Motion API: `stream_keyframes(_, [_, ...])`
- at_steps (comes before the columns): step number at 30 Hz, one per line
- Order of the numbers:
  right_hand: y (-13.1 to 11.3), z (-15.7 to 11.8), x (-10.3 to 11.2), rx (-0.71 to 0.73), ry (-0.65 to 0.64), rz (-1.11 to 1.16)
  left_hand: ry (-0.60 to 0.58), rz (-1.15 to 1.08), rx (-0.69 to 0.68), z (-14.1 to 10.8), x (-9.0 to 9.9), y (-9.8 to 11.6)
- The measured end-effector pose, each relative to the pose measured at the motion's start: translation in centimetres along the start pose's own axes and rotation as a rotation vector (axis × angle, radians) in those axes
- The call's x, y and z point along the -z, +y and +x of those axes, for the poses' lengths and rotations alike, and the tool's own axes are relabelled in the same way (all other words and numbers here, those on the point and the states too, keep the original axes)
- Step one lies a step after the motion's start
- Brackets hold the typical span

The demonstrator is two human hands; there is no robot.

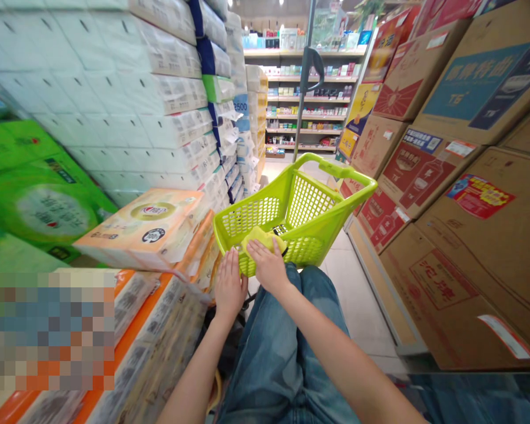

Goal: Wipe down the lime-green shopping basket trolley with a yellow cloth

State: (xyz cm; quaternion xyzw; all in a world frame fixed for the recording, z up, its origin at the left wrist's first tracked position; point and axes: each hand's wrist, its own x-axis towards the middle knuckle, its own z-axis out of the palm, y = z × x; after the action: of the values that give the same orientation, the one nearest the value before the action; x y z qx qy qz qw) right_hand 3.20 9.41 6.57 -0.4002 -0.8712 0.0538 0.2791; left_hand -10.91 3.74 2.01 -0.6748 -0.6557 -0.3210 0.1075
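A lime-green shopping basket [308, 250] with lattice sides stands tilted in front of my knees, its long handle loop toward the far right. My right hand [267, 265] presses a folded yellow cloth [255, 235] against the near rim, its fingers bent over the cloth. At the near left corner, my left hand [230, 281] lies with straight fingers against the basket's outer side. A small black-and-white patch shows on the basket floor, too small to read. Part of the near rim is hidden under the cloth and my right hand.
White tissue packs [115, 106] rise in a tall stack at left, beside an orange tissue pack [145, 227] and a green pack [48, 200]. Cardboard cartons [459, 247] line the right. Behind the basket are a grey pole [301, 118] and goods shelves [322, 100].
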Motion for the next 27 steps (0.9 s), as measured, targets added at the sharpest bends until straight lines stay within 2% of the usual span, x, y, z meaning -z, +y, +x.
stream_keyframes(4, [5.5,-0.6,3.8,-0.199,0.097,-0.065,0.025,0.001,0.014,0.1,0.0,0.5])
stream_keyframes(7, [6.4,-0.5,4.5,-0.32,0.141,-0.108,0.019,-0.017,0.009,0.1,-0.1,0.9])
stream_keyframes(10, [3.1,-0.1,2.4,-0.326,0.126,-0.097,0.008,-0.02,0.0,0.0,-0.2,0.9])
stream_keyframes(14, [-2.9,0.1,-1.5,-0.112,0.049,-0.015,-0.023,0.01,0.009,-0.3,-0.3,0.2])
stream_keyframes(16, [-3.9,0.0,-2.0,-0.029,0.025,0.005,-0.026,0.02,0.006,-0.3,-0.2,0.0])
stream_keyframes(18, [-2.8,-0.1,-1.4,0.022,0.0,0.002,-0.016,0.02,-0.01,-0.2,0.0,-0.1])
stream_keyframes(20, [-0.1,-0.4,0.2,0.026,-0.007,-0.022,-0.004,0.017,-0.024,-0.1,0.1,-0.1])
stream_keyframes(24, [5.8,-0.9,4.1,-0.095,0.057,-0.101,0.021,0.02,-0.018,-0.1,-0.1,0.1])
stream_keyframes(27, [7.7,-1.1,5.6,-0.121,0.075,-0.138,0.025,0.04,0.001,-0.1,-0.1,0.4])
